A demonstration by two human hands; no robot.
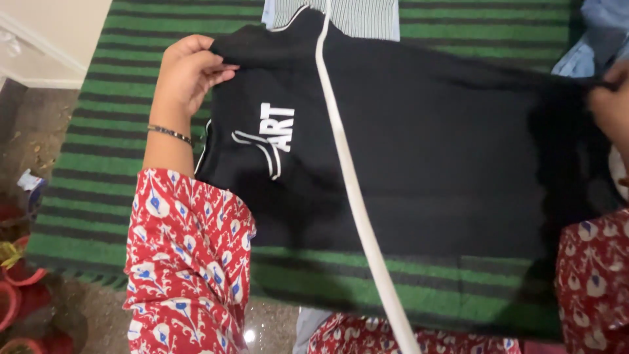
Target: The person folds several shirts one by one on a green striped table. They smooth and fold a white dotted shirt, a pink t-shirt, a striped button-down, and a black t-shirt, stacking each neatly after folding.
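Black shirt (406, 144) is spread on the green striped mat (98, 131). Its left edge is pinched by the left hand (187, 72); its right end is gripped by the right hand (612, 105).

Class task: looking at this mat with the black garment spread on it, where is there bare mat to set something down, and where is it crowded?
Bare striped mat lies left of the black garment, beside the left hand. A narrower strip runs below the garment's lower edge. The top is crowded by a striped shirt, the right by blue cloth and the right hand.
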